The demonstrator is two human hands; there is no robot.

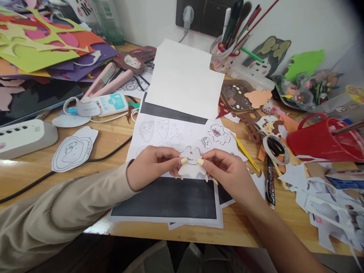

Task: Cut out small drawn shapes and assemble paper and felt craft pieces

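Over the printed sheets [170,132], left hand [150,165] and right hand [227,170] both pinch a white cutout [192,161]; scissors [274,146] lie nearby.

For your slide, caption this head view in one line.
Left hand and right hand hold a paper cutout over printed sheets on a cluttered table.

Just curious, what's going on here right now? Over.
Left hand and right hand pinch a small paper cutout. Printed sheet beneath. Nothing blocking.

Left hand [152,165] and right hand [227,170] pinch a small white paper cartoon cutout [192,163] between fingertips above a black-and-white printed sheet [170,199] on the wooden desk [113,138].
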